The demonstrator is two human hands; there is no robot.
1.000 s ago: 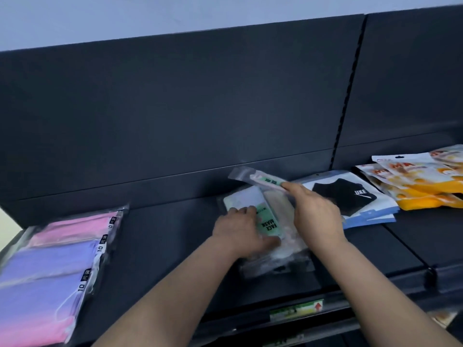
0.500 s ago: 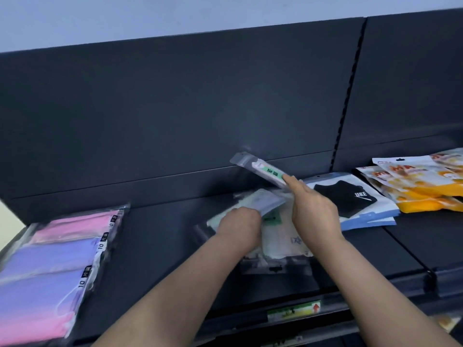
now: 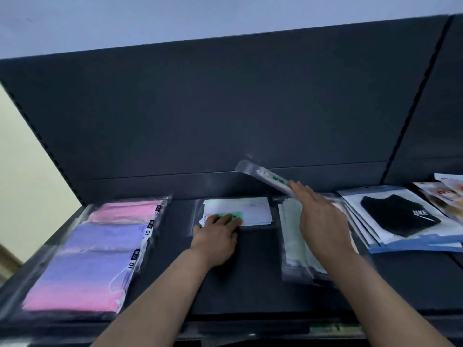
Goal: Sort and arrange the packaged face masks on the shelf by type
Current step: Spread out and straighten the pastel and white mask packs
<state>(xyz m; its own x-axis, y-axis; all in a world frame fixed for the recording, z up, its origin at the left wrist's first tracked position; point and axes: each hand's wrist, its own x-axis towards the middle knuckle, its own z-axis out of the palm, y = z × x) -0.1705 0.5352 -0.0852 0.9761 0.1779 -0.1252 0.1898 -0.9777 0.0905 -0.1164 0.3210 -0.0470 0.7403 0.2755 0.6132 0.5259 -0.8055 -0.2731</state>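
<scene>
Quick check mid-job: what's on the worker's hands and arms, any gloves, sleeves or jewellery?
Nothing worn shows. The left hand and right hand are bare: no gloves, no ring visible. The left forearm and right forearm are bare down to the frame's bottom edge, with no sleeve, watch or wristband in view.

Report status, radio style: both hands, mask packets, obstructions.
Left hand presses white green-labelled mask packet flat. Right hand holds clear plastic mask packet raised. Clear-packet pile beneath.

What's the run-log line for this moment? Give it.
left hand: presses green-label pack flat on shelf | right hand: holds clear pack tilted above loose stack
</scene>
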